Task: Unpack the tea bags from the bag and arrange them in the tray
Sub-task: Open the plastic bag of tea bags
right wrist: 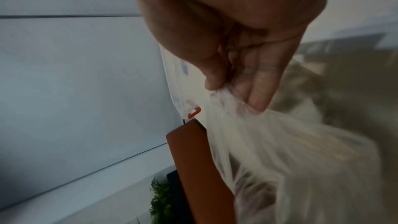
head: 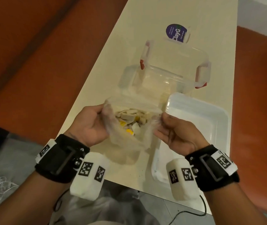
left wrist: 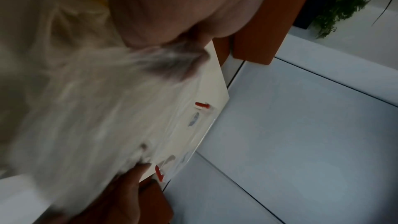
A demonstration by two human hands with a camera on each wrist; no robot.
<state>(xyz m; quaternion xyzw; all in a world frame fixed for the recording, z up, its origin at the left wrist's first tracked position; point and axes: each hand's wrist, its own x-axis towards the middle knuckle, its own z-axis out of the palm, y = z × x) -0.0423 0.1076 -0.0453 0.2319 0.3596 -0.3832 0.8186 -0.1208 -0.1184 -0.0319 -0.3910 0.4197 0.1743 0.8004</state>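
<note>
A thin clear plastic bag point(head: 127, 140) is held up over the near part of the table, its mouth stretched wide. Inside lie several tea bags point(head: 129, 116), beige with yellow tags. My left hand point(head: 91, 123) grips the bag's left rim, and my right hand point(head: 170, 129) pinches the right rim. In the right wrist view my right hand's thumb and fingers point(right wrist: 256, 89) pinch the bag film point(right wrist: 290, 151). In the left wrist view the stretched bag point(left wrist: 86, 108) fills the left side, blurred. A white rectangular tray point(head: 217, 132) sits on the table just right of the bag.
A clear storage box with red latches point(head: 175, 69) stands beyond the bag, and its lid with a purple label point(head: 177, 34) lies farther back. The cream table point(head: 97, 88) is narrow, with orange seating on both sides. A black cable point(head: 192, 213) hangs at the near edge.
</note>
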